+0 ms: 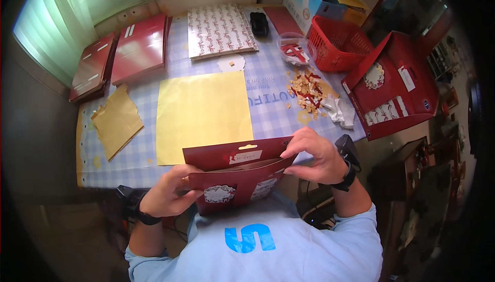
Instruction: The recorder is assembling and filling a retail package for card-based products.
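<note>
Upright against my light blue shirt is a dark red card folder (pixel 238 178), its top gaping and the edges of papers showing inside. The back panel has a hang hole and a white label, and pale decorated patches mark the front. My left hand (pixel 174 191) grips the folder's left side, thumb on the front. At the upper right corner my right hand (pixel 315 157) is closed on the edges, thumb and fingers at the front and back panels. Just beyond the folder lies a flat yellow sheet (pixel 203 117) on the checked tablecloth.
Stacks of red folders (pixel 139 47) stand far left, near a torn brown paper piece (pixel 118 121). A patterned white stack (pixel 219 30) lies at the back. Paper scraps (pixel 309 92), a clear tub (pixel 296 50), a red basket (pixel 341 42) and another red folder (pixel 389 83) are right.
</note>
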The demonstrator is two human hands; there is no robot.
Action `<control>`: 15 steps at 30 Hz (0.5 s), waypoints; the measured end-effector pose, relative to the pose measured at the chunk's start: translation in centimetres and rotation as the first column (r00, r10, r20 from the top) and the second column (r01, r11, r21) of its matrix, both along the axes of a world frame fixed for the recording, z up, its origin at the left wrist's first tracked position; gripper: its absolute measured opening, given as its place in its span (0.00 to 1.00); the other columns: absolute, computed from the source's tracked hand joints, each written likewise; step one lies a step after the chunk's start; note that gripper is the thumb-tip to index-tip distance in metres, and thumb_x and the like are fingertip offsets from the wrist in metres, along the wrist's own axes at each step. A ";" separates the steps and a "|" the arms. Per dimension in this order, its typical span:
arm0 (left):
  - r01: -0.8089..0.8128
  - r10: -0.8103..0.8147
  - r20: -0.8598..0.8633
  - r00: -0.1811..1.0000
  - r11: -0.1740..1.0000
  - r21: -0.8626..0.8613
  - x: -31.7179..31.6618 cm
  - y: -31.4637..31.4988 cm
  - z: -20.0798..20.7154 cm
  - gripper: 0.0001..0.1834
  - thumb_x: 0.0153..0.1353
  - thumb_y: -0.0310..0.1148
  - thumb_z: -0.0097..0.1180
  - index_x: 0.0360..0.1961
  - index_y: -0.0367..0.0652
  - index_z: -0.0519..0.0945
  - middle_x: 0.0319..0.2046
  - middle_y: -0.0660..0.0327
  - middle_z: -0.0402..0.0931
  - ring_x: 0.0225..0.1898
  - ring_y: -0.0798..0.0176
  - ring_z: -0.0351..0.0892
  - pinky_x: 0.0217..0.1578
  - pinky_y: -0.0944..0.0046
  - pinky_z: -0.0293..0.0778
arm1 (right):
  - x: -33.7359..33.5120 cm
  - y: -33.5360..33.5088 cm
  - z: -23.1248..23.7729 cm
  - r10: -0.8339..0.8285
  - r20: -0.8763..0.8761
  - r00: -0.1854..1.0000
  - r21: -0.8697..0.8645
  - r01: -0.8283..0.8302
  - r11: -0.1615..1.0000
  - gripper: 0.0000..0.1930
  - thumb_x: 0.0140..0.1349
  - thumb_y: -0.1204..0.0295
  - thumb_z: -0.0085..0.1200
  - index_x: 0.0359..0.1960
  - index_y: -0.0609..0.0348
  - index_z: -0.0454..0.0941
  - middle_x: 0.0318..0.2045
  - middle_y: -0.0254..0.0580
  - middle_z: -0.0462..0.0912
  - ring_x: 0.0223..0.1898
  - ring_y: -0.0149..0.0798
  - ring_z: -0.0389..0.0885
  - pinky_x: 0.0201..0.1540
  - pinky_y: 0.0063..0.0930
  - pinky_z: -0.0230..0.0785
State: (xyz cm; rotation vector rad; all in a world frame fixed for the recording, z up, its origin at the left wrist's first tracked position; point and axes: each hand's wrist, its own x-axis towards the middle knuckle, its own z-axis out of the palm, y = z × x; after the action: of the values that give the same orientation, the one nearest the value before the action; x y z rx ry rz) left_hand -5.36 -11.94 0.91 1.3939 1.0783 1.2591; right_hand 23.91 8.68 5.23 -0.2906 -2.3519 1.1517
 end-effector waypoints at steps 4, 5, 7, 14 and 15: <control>0.024 -0.034 -0.094 0.995 0.994 -0.103 -0.5 -0.4 1.7 0.20 0.52 0.13 0.56 0.47 0.40 0.75 0.46 0.51 0.76 0.48 0.56 0.78 0.45 0.62 0.76 | -0.2 -1.0 0.1 -0.010 -0.006 1.000 0.001 0.010 1.000 0.21 0.42 0.81 0.68 0.42 0.57 0.80 0.36 0.38 0.79 0.39 0.42 0.75 0.44 0.33 0.68; 0.029 -0.034 -0.243 0.969 0.999 -0.021 -0.5 -0.6 2.3 0.17 0.51 0.13 0.57 0.42 0.39 0.77 0.45 0.50 0.76 0.46 0.54 0.79 0.44 0.62 0.77 | -0.3 -1.6 0.3 -0.033 -0.005 0.999 0.081 0.033 0.996 0.21 0.42 0.81 0.68 0.42 0.58 0.79 0.36 0.39 0.79 0.38 0.43 0.75 0.43 0.34 0.69; 0.012 0.007 -0.401 0.916 0.999 0.045 -0.1 -1.3 2.8 0.14 0.48 0.13 0.58 0.35 0.38 0.80 0.44 0.50 0.77 0.41 0.51 0.81 0.40 0.62 0.79 | -0.1 -2.5 0.3 -0.005 -0.003 1.000 0.217 0.006 0.976 0.20 0.41 0.83 0.67 0.39 0.60 0.80 0.32 0.39 0.78 0.38 0.45 0.77 0.41 0.34 0.72; -0.106 0.174 -0.283 0.943 0.965 0.239 1.8 -1.9 -0.1 0.15 0.44 0.10 0.59 0.35 0.35 0.80 0.42 0.47 0.80 0.39 0.50 0.85 0.39 0.62 0.82 | 1.0 -4.2 0.0 0.008 -0.018 1.000 0.333 -0.001 0.943 0.11 0.40 0.82 0.65 0.28 0.60 0.81 0.28 0.37 0.79 0.36 0.44 0.78 0.38 0.31 0.73; -0.106 0.175 -0.268 0.948 0.962 0.253 2.1 -1.8 -0.7 0.14 0.44 0.09 0.57 0.33 0.33 0.79 0.42 0.45 0.80 0.41 0.49 0.85 0.41 0.61 0.82 | 1.1 -4.2 0.2 0.003 -0.021 1.000 0.370 0.005 0.929 0.11 0.40 0.81 0.65 0.28 0.59 0.82 0.27 0.37 0.79 0.35 0.42 0.78 0.36 0.30 0.72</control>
State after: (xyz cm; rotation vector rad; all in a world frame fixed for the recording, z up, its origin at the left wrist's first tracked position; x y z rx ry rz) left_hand -3.25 -13.75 0.17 1.7480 1.2765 1.3495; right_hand 24.99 4.45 5.45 -0.1436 -2.4872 0.6826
